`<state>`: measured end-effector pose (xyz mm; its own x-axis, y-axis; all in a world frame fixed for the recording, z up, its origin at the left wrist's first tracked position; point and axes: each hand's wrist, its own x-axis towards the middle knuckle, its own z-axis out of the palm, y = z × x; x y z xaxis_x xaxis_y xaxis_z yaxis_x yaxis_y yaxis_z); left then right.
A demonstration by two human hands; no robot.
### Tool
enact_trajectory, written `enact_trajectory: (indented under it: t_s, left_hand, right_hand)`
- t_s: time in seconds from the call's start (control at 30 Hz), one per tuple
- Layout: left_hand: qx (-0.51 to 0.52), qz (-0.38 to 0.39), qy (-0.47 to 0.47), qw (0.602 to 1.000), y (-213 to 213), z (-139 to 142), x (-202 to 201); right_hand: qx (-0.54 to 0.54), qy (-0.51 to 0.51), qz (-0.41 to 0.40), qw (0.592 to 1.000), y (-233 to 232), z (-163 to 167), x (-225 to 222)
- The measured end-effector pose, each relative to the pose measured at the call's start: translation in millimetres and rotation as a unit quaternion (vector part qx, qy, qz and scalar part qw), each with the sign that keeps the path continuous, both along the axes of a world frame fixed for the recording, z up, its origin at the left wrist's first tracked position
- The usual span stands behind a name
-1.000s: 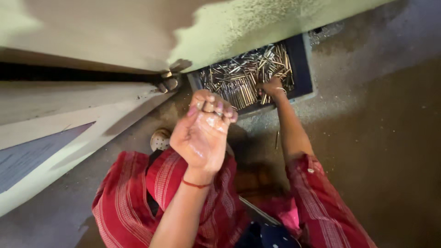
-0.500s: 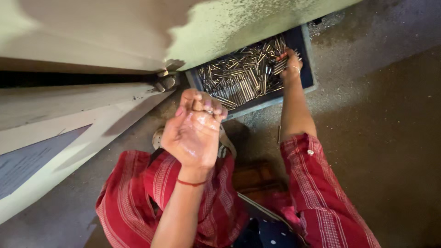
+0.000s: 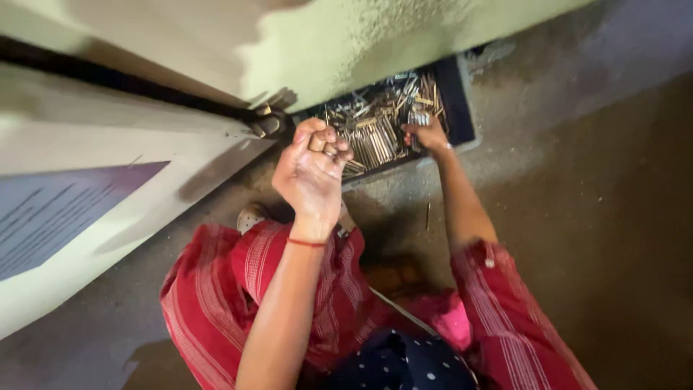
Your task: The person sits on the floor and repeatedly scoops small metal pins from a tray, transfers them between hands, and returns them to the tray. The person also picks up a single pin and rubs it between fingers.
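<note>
Below, a person in red striped clothing crouches on a concrete floor, right hand (image 3: 426, 135) stretched at arm's length into a dark tray (image 3: 462, 108) of metal pieces (image 3: 375, 130) set against a green wall (image 3: 375, 43), fingers closed on a few pieces. The left hand (image 3: 312, 173) is raised at mid-height, wrist bent, fingers curled shut; what they hold cannot be told.

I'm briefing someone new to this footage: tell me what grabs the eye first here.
First, the dark tray at top centre on the floor, heaped with thin metal pins; the right hand reaches down into them. Next, the left hand, raised mid-frame with fingers curled, a red thread at its wrist. Below, the red striped garment fills the bottom of the view.
</note>
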<state>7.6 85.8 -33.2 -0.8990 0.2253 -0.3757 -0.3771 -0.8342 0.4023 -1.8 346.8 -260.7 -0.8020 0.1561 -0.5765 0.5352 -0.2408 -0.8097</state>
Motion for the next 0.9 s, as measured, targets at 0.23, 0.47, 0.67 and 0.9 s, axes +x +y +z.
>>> enact_trajectory:
  t_s: [0.23, 0.47, 0.67, 0.9]
  left_hand:
    - [-0.046, -0.021, 0.041, 0.998, 1, -35, 9]
    - [-0.077, -0.055, 0.070, 0.993, -13, -16, 39]
    - [-0.093, -0.054, 0.077, 0.991, -17, 31, 64]
    - [0.055, -0.082, 0.057, 0.993, 49, 73, 124]
  right_hand:
    - [-0.376, 0.047, -0.273, 0.884, -6, 70, 129]
    - [-0.316, -0.051, -0.341, 0.884, 18, 128, 280]
    - [-0.330, 0.063, -0.268, 0.903, 40, 187, 290]
    - [-0.277, 0.290, -0.213, 0.891, -44, 325, 177]
